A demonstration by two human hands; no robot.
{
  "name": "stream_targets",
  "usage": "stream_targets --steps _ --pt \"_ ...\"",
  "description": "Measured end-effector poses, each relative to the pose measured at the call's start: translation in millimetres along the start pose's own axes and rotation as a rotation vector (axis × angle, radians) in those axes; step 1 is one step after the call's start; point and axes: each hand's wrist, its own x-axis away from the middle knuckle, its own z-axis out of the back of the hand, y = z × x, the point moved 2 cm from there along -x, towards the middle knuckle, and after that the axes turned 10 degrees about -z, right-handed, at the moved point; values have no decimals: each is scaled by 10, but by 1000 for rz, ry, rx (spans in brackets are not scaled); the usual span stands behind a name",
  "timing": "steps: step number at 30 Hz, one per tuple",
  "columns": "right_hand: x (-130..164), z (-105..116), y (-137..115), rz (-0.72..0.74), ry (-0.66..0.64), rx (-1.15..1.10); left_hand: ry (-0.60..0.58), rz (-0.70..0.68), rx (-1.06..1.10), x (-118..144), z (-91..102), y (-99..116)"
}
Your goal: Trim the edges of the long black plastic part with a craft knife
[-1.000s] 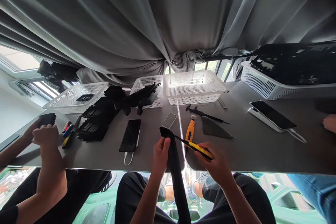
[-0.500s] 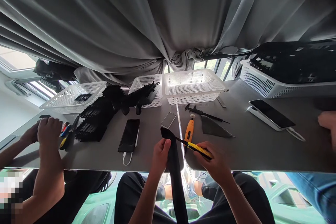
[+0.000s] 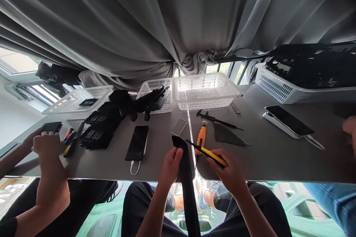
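In the head view, at the near edge of the grey tabletop (image 3: 267, 155), the left hand (image 3: 171, 163) is closed around a long black strip (image 3: 185, 170) that stands up from the lap and ends just above the tabletop edge. The right hand (image 3: 228, 166) is closed on a yellow utility knife (image 3: 210, 154), its black blade end pointing toward the top of the strip. Just behind the knife lies an orange tool (image 3: 201, 137). A black phone (image 3: 137, 143) lies left of the strip, and white baskets (image 3: 205, 89) stand along the far edge. At the left edge, another person's hands (image 3: 44, 142) hold a small black piece (image 3: 52, 127).
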Motion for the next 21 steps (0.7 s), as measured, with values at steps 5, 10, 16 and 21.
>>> stream_targets --steps 5,10,16,21 --pt "33 16 -19 4 -1 -28 0 -7 17 -9 -8 29" --pt "95 -27 -98 -7 -37 -73 44 46 79 12 -11 46" --pt "33 -25 -49 31 -83 -26 -46 97 142 35 -39 -13" --pt "12 -11 10 56 -93 12 -29 86 101 36 -3 4"
